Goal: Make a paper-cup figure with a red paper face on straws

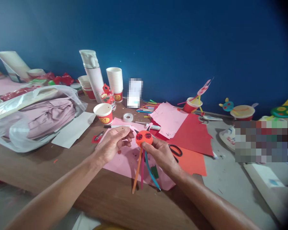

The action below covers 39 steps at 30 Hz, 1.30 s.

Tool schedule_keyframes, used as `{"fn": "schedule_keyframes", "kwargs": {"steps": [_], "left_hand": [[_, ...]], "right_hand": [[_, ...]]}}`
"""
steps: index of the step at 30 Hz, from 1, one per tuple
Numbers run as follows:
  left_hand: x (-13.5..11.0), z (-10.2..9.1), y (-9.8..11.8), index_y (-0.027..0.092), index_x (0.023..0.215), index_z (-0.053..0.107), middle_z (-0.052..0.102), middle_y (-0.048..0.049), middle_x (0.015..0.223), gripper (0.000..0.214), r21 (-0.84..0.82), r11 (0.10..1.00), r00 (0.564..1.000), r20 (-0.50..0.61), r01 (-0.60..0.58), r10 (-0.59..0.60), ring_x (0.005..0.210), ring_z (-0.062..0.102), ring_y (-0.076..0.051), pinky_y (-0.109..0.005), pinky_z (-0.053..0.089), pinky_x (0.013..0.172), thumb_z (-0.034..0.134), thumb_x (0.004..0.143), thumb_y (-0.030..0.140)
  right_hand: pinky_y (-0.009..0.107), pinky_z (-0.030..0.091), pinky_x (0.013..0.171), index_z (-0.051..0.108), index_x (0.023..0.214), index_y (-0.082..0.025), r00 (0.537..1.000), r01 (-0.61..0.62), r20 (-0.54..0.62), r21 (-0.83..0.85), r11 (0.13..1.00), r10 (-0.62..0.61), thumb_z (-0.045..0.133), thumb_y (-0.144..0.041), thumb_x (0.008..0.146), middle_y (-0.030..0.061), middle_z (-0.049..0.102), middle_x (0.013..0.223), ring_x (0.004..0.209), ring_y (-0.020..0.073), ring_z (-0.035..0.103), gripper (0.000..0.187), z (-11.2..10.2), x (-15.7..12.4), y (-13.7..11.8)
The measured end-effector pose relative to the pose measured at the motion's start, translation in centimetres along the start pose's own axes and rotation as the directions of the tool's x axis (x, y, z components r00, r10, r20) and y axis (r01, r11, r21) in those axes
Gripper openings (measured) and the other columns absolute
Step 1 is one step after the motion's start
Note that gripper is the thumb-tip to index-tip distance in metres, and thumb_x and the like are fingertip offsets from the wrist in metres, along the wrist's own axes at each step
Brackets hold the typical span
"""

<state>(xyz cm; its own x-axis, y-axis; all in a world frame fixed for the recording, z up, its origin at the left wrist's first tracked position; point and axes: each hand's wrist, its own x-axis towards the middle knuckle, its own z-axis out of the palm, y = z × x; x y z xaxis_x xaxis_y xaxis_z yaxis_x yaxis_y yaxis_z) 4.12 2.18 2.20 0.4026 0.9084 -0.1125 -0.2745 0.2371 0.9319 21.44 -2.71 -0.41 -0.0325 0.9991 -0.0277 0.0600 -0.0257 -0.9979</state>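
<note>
Over the pink sheet (124, 161), my right hand (162, 155) pinched the orange disc (144, 138); my left hand (112, 143) hovered half-curled, grip unclear.

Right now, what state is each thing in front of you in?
Orange disc, held up, strips hanging down.
Right hand, pinching the disc.
Left hand, curled at its edge.
Scissors, lying flat, blades hidden.
Paper cup, upright.
Tape roll, lying flat.

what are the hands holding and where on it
An orange paper disc with coloured strips hanging below. The right hand pinches its lower edge, thumb on the front; the left hand has fingertips at its left edge, contact unclear.
</note>
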Motion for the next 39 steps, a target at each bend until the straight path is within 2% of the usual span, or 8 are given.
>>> {"fn": "schedule_keyframes", "kwargs": {"steps": [4,11,15,20,26,33,37,39], "left_hand": [[0.1,0.2,0.0,0.012,0.071,0.064,0.059,-0.0038,0.071,0.022,-0.047,0.998,0.999,0.007,0.039,-0.039,0.066,0.053,-0.013,-0.025,0.046,0.057,0.067,0.073,0.034],[0.4,-0.3,-0.3,0.013,0.072,0.065,0.063,-0.0032,0.072,0.014,-0.133,0.984,0.993,0.003,0.117,-0.117,0.066,0.056,-0.012,-0.024,0.045,0.057,0.066,0.074,0.027],[0.4,-0.2,-0.4,0.014,0.069,0.064,0.062,-0.0014,0.065,0.007,-0.266,0.943,0.979,0.032,0.202,-0.201,0.059,0.055,-0.012,-0.025,0.046,0.056,0.067,0.071,0.02],[0.4,0.0,-0.6,0.014,0.066,0.063,0.064,-0.0023,0.065,0.006,-0.377,0.881,0.953,0.01,0.285,-0.303,0.058,0.056,-0.013,-0.027,0.047,0.056,0.065,0.07,0.018],[0.8,-0.2,-0.9,0.013,0.069,0.064,0.064,-0.0034,0.068,0.015,-0.369,0.89,0.961,0.029,0.266,-0.275,0.059,0.057,-0.014,-0.029,0.047,0.057,0.06,0.076,0.025],[0.7,-0.3,-1.3,0.012,0.075,0.067,0.063,-0.0054,0.067,0.031,-0.319,0.911,0.964,0.128,0.261,-0.232,0.062,0.056,-0.015,-0.029,0.046,0.059,0.054,0.079,0.041],[0.1,0.5,-1.8,0.014,0.078,0.066,0.062,-0.0039,0.071,0.025,-0.185,0.967,0.978,0.144,0.176,-0.15,0.067,0.056,-0.015,-0.027,0.045,0.062,0.056,0.08,0.037],[-0.2,1.1,-1.9,0.013,0.081,0.065,0.062,-0.0035,0.072,0.022,-0.093,0.984,0.981,0.14,0.152,-0.138,0.068,0.056,-0.014,-0.027,0.045,0.064,0.061,0.078,0.034]], "right_hand": [[0.028,0.045,0.064,0.068,0.081,-0.017,1.0,-0.005,-0.008,-0.048,0.999,0.005,0.06,-0.037,0.078,0.0014,0.066,0.076,0.07,0.0158,0.058,0.022,0.1,0.0,0.1],[0.03,0.046,0.071,0.069,0.09,-0.019,0.998,-0.005,0.056,0.05,0.999,0.002,0.061,-0.038,0.078,0.0037,0.069,0.086,0.078,0.018,0.06,0.024,0.2,-0.2,0.2],[0.032,0.046,0.074,0.069,0.089,-0.018,0.996,-0.014,0.09,0.078,0.997,0.007,0.061,-0.038,0.079,0.0036,0.069,0.086,0.079,0.0182,0.061,0.024,0.2,-0.2,0.1],[0.03,0.047,0.073,0.07,0.089,-0.02,0.991,-0.048,0.13,0.156,0.987,0.027,0.062,-0.037,0.078,0.0027,0.07,0.087,0.077,0.0167,0.061,0.022,0.3,-0.3,-0.2],[0.025,0.044,0.069,0.071,0.084,-0.02,0.994,-0.049,0.101,0.172,0.984,0.031,0.062,-0.035,0.078,-0.0003,0.068,0.077,0.069,0.0129,0.057,0.017,0.3,-0.2,0.1],[0.025,0.043,0.063,0.069,0.08,-0.019,0.998,-0.025,0.053,0.149,0.989,0.018,0.062,-0.037,0.077,-0.0002,0.064,0.071,0.064,0.0125,0.053,0.02,0.3,-0.1,0.2],[0.029,0.045,0.071,0.069,0.087,-0.019,0.997,-0.035,0.068,0.181,0.983,0.023,0.06,-0.038,0.078,0.003,0.066,0.083,0.076,0.0164,0.057,0.023,0.3,-0.1,0.4],[0.028,0.045,0.071,0.068,0.086,-0.019,0.998,-0.028,0.062,0.195,0.98,0.016,0.06,-0.038,0.078,0.0022,0.065,0.082,0.074,0.0153,0.057,0.022,0.4,-0.1,0.5]]}}
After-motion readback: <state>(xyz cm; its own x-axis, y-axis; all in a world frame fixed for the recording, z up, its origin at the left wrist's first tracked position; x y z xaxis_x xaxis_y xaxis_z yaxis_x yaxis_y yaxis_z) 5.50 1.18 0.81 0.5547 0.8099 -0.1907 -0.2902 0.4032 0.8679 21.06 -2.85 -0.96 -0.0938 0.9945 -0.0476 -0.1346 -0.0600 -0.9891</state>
